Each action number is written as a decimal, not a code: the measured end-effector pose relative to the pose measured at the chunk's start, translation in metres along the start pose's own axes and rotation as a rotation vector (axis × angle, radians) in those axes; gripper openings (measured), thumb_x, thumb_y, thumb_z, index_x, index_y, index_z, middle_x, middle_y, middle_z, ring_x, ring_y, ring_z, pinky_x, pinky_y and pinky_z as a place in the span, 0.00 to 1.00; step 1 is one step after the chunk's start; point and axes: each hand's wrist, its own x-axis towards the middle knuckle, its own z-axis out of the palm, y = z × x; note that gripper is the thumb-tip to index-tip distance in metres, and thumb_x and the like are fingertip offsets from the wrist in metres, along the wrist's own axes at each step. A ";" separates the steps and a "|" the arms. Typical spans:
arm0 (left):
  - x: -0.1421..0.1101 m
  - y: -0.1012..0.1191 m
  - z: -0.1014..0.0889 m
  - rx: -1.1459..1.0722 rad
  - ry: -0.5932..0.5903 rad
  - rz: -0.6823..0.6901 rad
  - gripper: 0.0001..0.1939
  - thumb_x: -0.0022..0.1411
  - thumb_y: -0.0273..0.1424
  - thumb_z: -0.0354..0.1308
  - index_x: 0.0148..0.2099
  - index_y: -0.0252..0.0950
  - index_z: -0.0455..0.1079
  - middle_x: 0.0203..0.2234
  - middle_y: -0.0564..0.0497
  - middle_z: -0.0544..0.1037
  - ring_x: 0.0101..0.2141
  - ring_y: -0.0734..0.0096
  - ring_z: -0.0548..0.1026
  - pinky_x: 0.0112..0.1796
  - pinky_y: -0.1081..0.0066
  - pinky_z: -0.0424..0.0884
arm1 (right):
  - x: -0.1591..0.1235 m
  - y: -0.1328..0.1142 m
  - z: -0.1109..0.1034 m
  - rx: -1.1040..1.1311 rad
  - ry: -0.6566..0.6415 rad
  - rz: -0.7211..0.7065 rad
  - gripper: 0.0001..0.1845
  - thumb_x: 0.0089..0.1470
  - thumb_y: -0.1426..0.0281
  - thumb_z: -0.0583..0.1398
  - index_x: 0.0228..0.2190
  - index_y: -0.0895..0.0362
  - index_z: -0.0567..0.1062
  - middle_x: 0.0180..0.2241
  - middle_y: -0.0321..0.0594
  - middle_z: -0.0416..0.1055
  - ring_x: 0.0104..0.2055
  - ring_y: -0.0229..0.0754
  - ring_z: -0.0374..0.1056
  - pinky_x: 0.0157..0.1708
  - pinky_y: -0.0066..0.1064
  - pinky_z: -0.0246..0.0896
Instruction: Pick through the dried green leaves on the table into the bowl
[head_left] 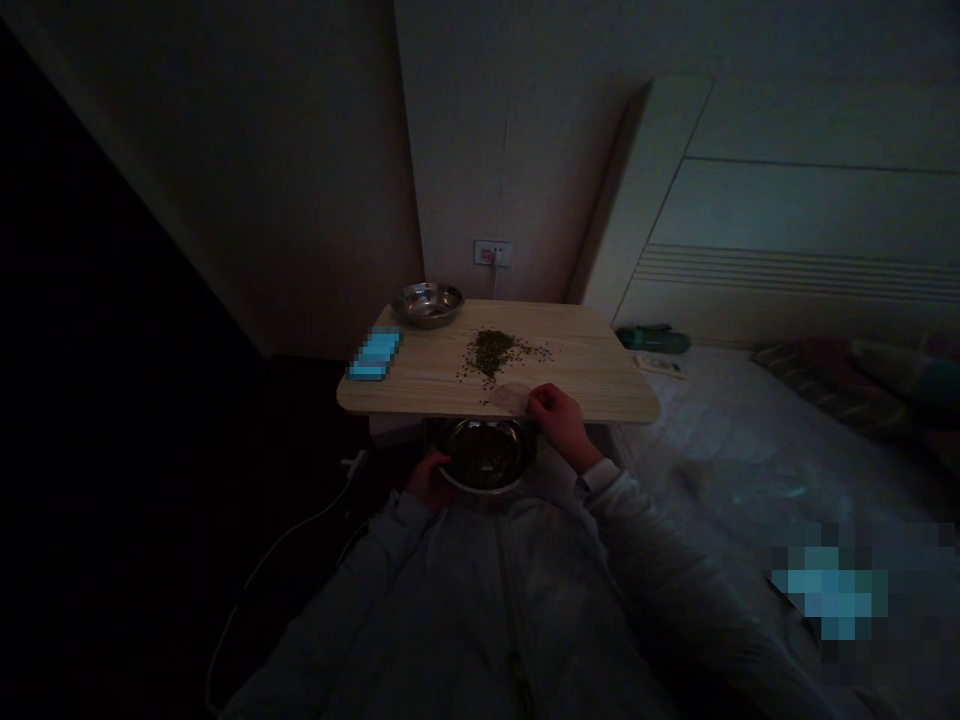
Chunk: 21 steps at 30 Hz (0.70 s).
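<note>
My left hand (433,480) is closed on the rim of a steel bowl (487,488), held just below the table's front edge with its inside in shadow. Over that edge, my right hand (556,424) has its fingers pinched on a thin, see-through piece with a rounded outline (510,398), whose kind I cannot make out. The piece lies low over the tabletop. Beyond it is a loose pile of small dark green grains (493,352), which look like mung beans. Stray grains are scattered around the pile, mostly to its right.
A second steel bowl (428,306) stands at the back left corner of the small wooden table (600,375). A blurred bright phone-like screen (376,354) lies at the left edge. Right is a bed (720,430) with a green bottle (654,339). A white cable (281,535) trails at left.
</note>
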 end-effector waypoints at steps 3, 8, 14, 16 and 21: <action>-0.001 0.001 0.000 0.009 0.021 -0.022 0.14 0.47 0.20 0.53 0.38 0.32 0.73 0.26 0.45 0.81 0.43 0.53 0.77 0.43 0.59 0.72 | 0.003 -0.002 0.001 -0.030 -0.032 0.004 0.07 0.45 0.68 0.54 0.26 0.57 0.72 0.23 0.38 0.71 0.26 0.40 0.65 0.29 0.30 0.56; -0.001 0.000 0.000 0.015 0.002 -0.028 0.14 0.49 0.21 0.53 0.39 0.32 0.72 0.28 0.45 0.81 0.43 0.53 0.76 0.44 0.56 0.72 | 0.005 -0.001 0.000 -0.031 -0.074 0.000 0.08 0.48 0.68 0.54 0.29 0.56 0.72 0.23 0.38 0.72 0.26 0.40 0.66 0.29 0.30 0.57; 0.000 -0.001 0.001 0.001 0.018 -0.008 0.14 0.48 0.20 0.52 0.38 0.33 0.72 0.26 0.46 0.81 0.41 0.54 0.77 0.43 0.58 0.72 | 0.002 0.005 0.000 -0.001 -0.087 -0.021 0.08 0.49 0.67 0.54 0.28 0.56 0.72 0.24 0.37 0.72 0.27 0.40 0.66 0.29 0.30 0.58; -0.001 0.000 0.002 0.002 0.012 -0.001 0.15 0.48 0.20 0.52 0.39 0.33 0.72 0.26 0.46 0.81 0.41 0.54 0.77 0.42 0.58 0.73 | 0.002 0.006 0.001 0.006 -0.086 -0.026 0.08 0.49 0.66 0.54 0.28 0.56 0.71 0.23 0.37 0.71 0.27 0.40 0.66 0.29 0.30 0.58; -0.003 0.000 0.002 0.005 -0.003 -0.011 0.18 0.47 0.20 0.53 0.42 0.32 0.72 0.28 0.46 0.81 0.42 0.54 0.77 0.42 0.57 0.73 | 0.005 0.007 0.002 0.010 -0.068 -0.042 0.08 0.49 0.65 0.54 0.28 0.55 0.70 0.23 0.36 0.71 0.27 0.40 0.65 0.29 0.30 0.57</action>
